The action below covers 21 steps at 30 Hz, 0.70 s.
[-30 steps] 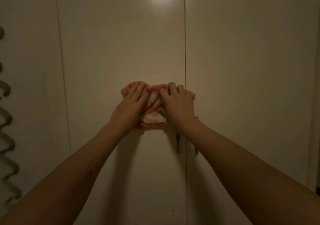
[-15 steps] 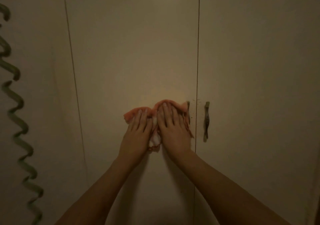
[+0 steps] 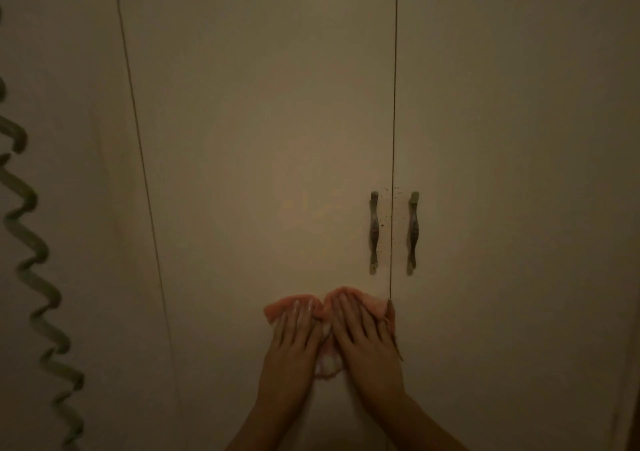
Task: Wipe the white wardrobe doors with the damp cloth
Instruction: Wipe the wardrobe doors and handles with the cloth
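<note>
A pink and white cloth point(image 3: 372, 303) is pressed flat against the middle wardrobe door point(image 3: 263, 138), just below its handle and close to the seam with the right door point(image 3: 519, 173). My left hand point(image 3: 294, 343) and my right hand point(image 3: 367, 339) lie side by side on the cloth, fingers spread and pointing up, palms pushing it against the panel. Most of the cloth is hidden under the hands; its edges show above the fingertips and between the wrists.
Two dark metal handles point(image 3: 374, 232) point(image 3: 412, 232) flank the seam between the doors, with small dark specks around them. A green spiral cord point(image 3: 38, 263) hangs down the far left. A third door panel point(image 3: 69, 173) is at the left.
Both hands have slid the cloth down the door, from above the handles to below them. Both handles, hidden before, are now in full view.
</note>
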Each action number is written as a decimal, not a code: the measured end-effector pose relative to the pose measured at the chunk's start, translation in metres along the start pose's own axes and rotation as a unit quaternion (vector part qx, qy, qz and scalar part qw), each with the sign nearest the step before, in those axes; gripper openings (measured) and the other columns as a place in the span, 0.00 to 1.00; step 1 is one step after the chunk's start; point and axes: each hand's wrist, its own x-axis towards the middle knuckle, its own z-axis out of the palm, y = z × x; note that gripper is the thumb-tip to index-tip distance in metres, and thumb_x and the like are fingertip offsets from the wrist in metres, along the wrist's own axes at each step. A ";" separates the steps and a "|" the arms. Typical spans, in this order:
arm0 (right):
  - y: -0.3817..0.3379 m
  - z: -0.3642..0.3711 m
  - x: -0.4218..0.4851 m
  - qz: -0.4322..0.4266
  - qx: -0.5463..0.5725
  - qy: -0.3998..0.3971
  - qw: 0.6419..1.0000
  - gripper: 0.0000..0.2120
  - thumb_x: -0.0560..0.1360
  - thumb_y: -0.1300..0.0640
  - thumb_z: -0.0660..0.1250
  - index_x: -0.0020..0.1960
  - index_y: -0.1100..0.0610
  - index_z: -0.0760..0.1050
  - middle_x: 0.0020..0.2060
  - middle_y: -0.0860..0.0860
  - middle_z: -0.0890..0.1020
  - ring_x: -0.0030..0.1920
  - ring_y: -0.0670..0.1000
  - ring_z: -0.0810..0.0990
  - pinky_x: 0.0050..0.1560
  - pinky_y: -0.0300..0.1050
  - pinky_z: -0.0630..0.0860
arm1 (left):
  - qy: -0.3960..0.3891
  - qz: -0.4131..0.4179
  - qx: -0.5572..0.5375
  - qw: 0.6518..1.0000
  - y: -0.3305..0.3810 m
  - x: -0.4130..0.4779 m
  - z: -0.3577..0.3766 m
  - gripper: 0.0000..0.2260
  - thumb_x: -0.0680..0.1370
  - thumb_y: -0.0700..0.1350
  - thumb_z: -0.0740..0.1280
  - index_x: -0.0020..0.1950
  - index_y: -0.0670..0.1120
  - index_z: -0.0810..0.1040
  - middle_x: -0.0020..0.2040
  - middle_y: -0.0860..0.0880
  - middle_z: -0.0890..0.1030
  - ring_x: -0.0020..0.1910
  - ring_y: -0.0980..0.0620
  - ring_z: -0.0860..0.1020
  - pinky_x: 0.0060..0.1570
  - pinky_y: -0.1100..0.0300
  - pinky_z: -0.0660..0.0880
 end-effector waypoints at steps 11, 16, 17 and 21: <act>0.038 0.033 -0.043 -0.061 -0.074 0.087 0.992 0.30 0.72 0.51 0.60 0.74 0.52 0.69 0.79 0.50 0.56 0.76 0.52 0.60 0.75 0.59 0.50 | 0.097 0.009 0.043 0.994 0.044 -0.022 0.045 0.19 0.75 0.48 0.59 0.64 0.43 0.73 0.69 0.40 0.71 0.70 0.37 0.65 0.67 0.42 0.61; 0.063 0.044 -0.060 -0.072 -0.091 0.082 0.990 0.27 0.73 0.52 0.60 0.72 0.50 0.72 0.76 0.51 0.65 0.73 0.52 0.65 0.67 0.61 0.67 | 0.131 0.002 0.048 0.990 0.065 -0.024 0.066 0.16 0.82 0.46 0.53 0.64 0.43 0.73 0.69 0.41 0.72 0.69 0.37 0.66 0.66 0.41 0.63; 0.069 0.045 -0.064 -0.071 -0.103 0.093 0.988 0.26 0.73 0.53 0.61 0.71 0.50 0.74 0.75 0.52 0.66 0.72 0.52 0.67 0.68 0.62 0.64 | 0.138 0.006 0.053 0.989 0.072 -0.022 0.071 0.16 0.80 0.46 0.55 0.65 0.43 0.72 0.68 0.41 0.73 0.69 0.37 0.67 0.67 0.41 0.62; 0.088 0.042 -0.072 -0.074 -0.139 0.137 0.978 0.25 0.72 0.53 0.61 0.69 0.51 0.75 0.73 0.51 0.68 0.70 0.52 0.69 0.73 0.65 0.54 | 0.146 0.016 0.064 0.987 0.094 -0.014 0.078 0.20 0.74 0.47 0.63 0.65 0.44 0.73 0.68 0.41 0.73 0.69 0.37 0.67 0.68 0.41 0.62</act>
